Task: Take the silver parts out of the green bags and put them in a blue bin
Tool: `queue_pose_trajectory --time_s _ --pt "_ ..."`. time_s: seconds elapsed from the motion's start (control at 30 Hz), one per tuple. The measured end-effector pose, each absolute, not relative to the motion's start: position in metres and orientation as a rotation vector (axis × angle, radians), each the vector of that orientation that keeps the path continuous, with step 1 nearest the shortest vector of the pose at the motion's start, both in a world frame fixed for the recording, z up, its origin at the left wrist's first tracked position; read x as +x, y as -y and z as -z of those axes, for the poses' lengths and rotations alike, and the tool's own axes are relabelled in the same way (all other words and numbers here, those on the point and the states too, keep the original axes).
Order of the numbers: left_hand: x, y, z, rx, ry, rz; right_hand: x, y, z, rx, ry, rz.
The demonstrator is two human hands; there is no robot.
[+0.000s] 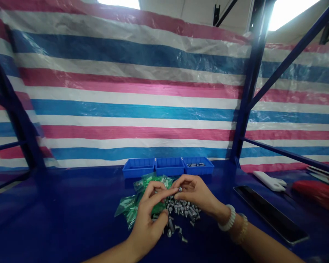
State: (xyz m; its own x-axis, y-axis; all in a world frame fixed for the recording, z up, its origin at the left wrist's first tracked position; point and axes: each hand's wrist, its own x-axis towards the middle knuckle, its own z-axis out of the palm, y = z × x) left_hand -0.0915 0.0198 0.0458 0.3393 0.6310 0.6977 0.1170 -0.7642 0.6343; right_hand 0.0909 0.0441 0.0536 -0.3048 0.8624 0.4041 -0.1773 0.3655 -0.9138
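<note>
Head view: left hand (146,223) and right hand (199,191) were close together over the work surface (71,208). The small metal part (180,189) sat between them, above the pile of metal fasteners (186,210)

Fingers: right thumb and index were narrow around the part; the left index reached its near side, seemingly touching, with the left thumb held apart, low by the pile. Could not tell whether the left palm held anything

Judged step: one piece being handled or inspected at the fingertips. A part that small called for a light, steady pinch; a slip would probably have dropped it among similar pieces

Around: green-tinted plastic bags (127,210) lay beside the pile, partly behind the left hand, and crowded that side. Beyond stood left tray (139,173), middle tray (170,171) and right tray (199,170), the last holding some metal pieces. The hands hid part of the pile

To the right: black flat device (271,213), white object (270,181), and a red item (315,194), blurred; all well apart from the hands
</note>
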Motion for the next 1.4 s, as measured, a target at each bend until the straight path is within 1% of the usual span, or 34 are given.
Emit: queue_pose_trajectory --time_s 0.1,0.17,0.23,0.3,0.4,0.57,0.63,0.73,0.8,1.1,1.4 --pt "-0.091 -0.021 -0.048 2.121 -0.697 -1.427 0.11 -0.058 -0.061 -0.746 1.599 -0.877" --pt "-0.09 -0.022 -0.049 2.121 -0.732 -1.416 0.128 -0.074 -0.065 -0.876 1.641 -0.618" --pt "-0.089 -0.023 -0.05 2.118 -0.751 -1.417 0.147 -0.092 -0.065 -1.089 1.681 -0.284" --pt "-0.089 -0.024 -0.049 2.11 -0.757 -1.422 0.163 -0.11 -0.062 -1.209 1.628 -0.149" --pt "-0.088 -0.027 -0.047 2.103 -0.759 -1.421 0.175 -0.126 -0.053 -1.323 1.603 -0.058" --pt "-0.089 -0.031 -0.045 2.112 -0.769 -1.423 0.163 -0.112 -0.049 -1.327 1.752 -0.039" --pt "-0.089 -0.031 -0.044 2.116 -0.773 -1.427 0.155 -0.096 -0.056 -1.261 1.91 -0.123" --pt "-0.089 -0.031 -0.043 2.106 -0.795 -1.441 0.143 -0.071 -0.068 -1.113 2.279 -0.352" --pt "-0.089 -0.031 -0.044 2.096 -0.809 -1.452 0.135 -0.059 -0.072 -1.058 2.442 -0.411" --pt "-0.09 -0.032 -0.046 1.995 -0.877 -1.587 0.092 -0.03 -0.057 -0.961 2.592 -0.267" --pt "-0.09 -0.031 -0.045 1.991 -0.871 -1.544 0.086 -0.024 -0.055 -0.956 2.661 -0.258"
